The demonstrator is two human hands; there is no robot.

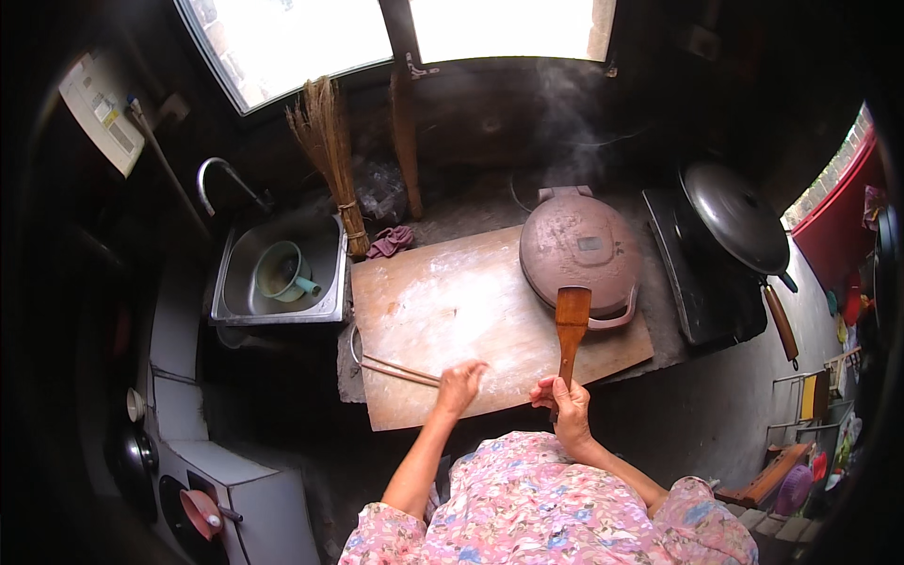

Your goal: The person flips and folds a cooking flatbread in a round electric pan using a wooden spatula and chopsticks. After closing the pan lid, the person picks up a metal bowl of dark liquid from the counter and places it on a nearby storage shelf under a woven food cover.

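Note:
My right hand (571,409) grips the lower handle of a wooden spatula (572,311), its flat blade pointing up and overlapping the front of a round pink electric griddle (575,233). The griddle's lid is down, and it stands on the right part of a wooden board (424,304) dusted with white powder. My left hand (462,385) is over the board's front edge with its fingers curled. A pair of chopsticks (401,371) runs from the board's left side to this hand. Whether the fingers hold them is hidden.
Left of the board, a steel sink (332,304) holds a light green dipper (282,272) under a curved faucet (219,166). A straw whisk broom (339,169) and a purple cloth (390,241) sit behind. To the right, a lidded pan (738,219) rests on a black cooktop (696,289). Steam rises behind the griddle.

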